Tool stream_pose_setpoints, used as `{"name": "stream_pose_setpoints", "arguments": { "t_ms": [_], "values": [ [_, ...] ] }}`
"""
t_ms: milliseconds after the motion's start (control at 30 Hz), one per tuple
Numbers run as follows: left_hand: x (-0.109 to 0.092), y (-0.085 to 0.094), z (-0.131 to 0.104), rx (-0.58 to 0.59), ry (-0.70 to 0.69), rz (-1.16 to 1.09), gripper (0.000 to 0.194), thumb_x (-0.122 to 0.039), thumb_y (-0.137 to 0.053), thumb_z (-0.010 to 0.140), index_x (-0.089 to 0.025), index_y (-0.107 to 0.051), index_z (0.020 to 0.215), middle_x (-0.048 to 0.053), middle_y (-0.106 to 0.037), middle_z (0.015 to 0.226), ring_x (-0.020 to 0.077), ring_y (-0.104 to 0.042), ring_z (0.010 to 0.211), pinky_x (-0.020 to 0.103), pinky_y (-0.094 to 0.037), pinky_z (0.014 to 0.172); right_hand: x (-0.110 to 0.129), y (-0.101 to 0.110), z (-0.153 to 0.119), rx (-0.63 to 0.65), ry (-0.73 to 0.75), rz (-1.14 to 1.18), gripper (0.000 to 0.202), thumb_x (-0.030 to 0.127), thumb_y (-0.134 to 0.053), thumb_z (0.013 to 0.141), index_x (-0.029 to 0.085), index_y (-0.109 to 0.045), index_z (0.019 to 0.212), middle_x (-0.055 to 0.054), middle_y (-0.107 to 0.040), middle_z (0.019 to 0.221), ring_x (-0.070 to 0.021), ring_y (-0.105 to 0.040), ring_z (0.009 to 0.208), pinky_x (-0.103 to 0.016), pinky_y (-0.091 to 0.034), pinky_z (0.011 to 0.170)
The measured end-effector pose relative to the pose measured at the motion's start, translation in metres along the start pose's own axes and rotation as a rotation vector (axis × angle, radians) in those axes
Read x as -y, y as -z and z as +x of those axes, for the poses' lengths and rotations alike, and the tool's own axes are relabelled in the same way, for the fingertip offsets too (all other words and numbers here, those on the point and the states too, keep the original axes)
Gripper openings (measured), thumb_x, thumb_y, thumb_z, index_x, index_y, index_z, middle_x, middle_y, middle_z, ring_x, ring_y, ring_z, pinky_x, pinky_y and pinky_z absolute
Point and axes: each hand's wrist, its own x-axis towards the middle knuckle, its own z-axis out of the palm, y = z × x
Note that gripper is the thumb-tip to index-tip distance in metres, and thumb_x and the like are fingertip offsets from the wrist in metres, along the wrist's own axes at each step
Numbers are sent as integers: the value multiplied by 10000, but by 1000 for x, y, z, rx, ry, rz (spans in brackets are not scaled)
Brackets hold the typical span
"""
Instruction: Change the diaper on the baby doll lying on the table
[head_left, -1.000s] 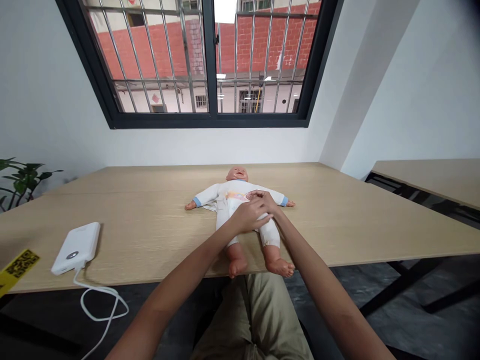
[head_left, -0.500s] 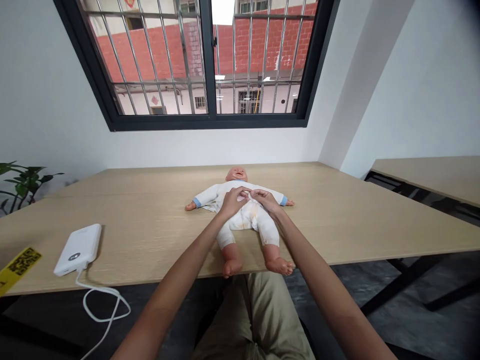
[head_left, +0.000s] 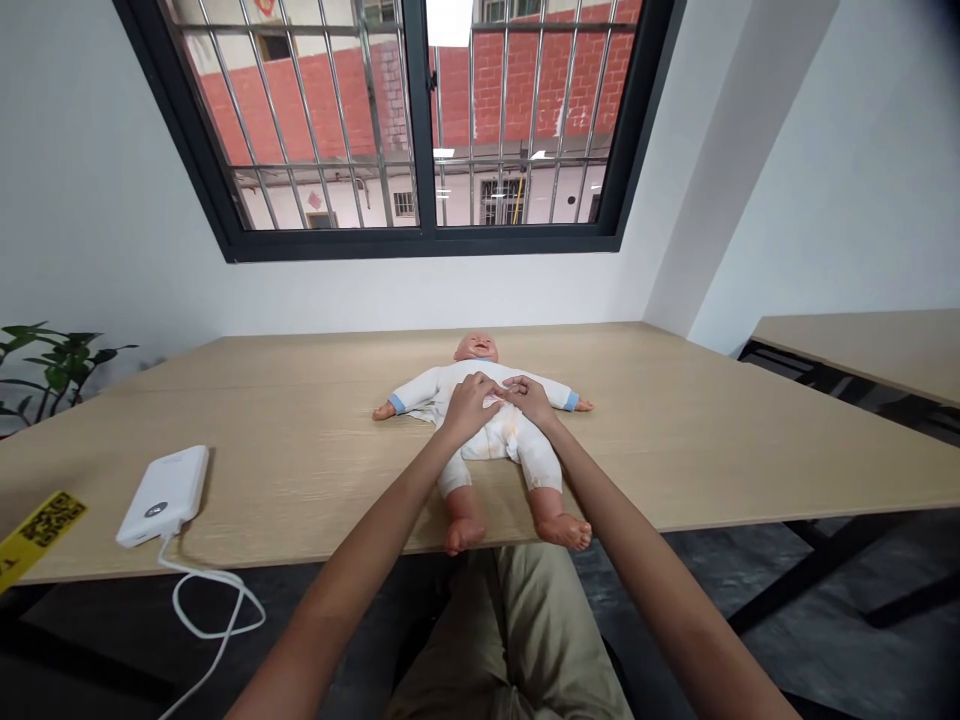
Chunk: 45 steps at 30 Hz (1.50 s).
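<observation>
Head view: looking down over a pale wooden table, with a baby doll on its back near the middle. Lies with head toward the far side, arms spread left and right, bare feet at the near edge. Wears a white suit with blue cuffs, marked in places with faint orange stains on the lower part.

Over the doll's belly, left hand and right hand close together, both palm down. On the left, held partly closed, with fingers bent and resting on the front of the suit. On the right, also partly closed, with fingertips reaching inward toward the left hand's. Cannot tell from this view about any pinch of cloth in either, with the contact partly hidden by fingers.

Toward the near left of the table, see a white power bank, with a looped white cable running over the near edge and down. Farther left, shows a yellow label with a black code, and beyond it a green plant. On the far side, has a dark-framed window with metal bars; at right, a second table.
</observation>
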Motion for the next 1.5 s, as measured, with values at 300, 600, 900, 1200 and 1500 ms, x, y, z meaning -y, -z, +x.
{"name": "stream_pose_setpoints", "arguments": {
  "t_ms": [300, 600, 900, 1200, 1500],
  "values": [
    [-3, 0, -2, 33, -29, 115, 134, -275, -558, 895, -183, -647, 934, 67, -660, 1015, 231, -558, 1026, 355, -435, 856, -4, 2, 0, -45, -30, -7, 603, 610, -823, 395, 197, -568, 753, 34, -554, 571, -113, -482, 546, -263, -379, 557],
    [2, 5, -4, 142, -82, 186, 320, -300, -395, 964, -207, -662, 1113, 71, -662, 1203, 249, -513, 1214, 418, -395, 1009, -9, 14, 0, -231, 80, -77, 586, 758, -657, 545, 198, -559, 687, -39, -612, 702, -160, -506, 672, -306, -434, 665],
    [17, 12, -3, 299, -32, -97, 349, -391, -394, 955, -292, -656, 1164, -9, -538, 1404, 241, -270, 1439, 569, -118, 1168, -28, 23, -1, -408, -4, -52, 628, 845, -510, 620, 219, -495, 659, -22, -548, 577, -142, -465, 499, -288, -366, 482],
    [84, 57, -4, 190, 618, -67, 46, -158, -620, 775, -150, -663, 761, 49, -718, 816, 156, -667, 770, 212, -498, 644, -26, 22, -1, -429, -23, -52, 692, 891, -460, 617, 206, -542, 675, -24, -529, 603, -128, -449, 453, -299, -364, 454],
    [92, 54, -16, 414, 792, 2, 215, -139, -769, 601, -173, -579, 698, -18, -571, 481, 172, -585, 512, 243, -430, 519, -28, 24, -5, -406, 30, -80, 708, 891, -421, 662, 197, -559, 683, -32, -543, 599, -132, -463, 474, -292, -371, 463]
  ]
}}
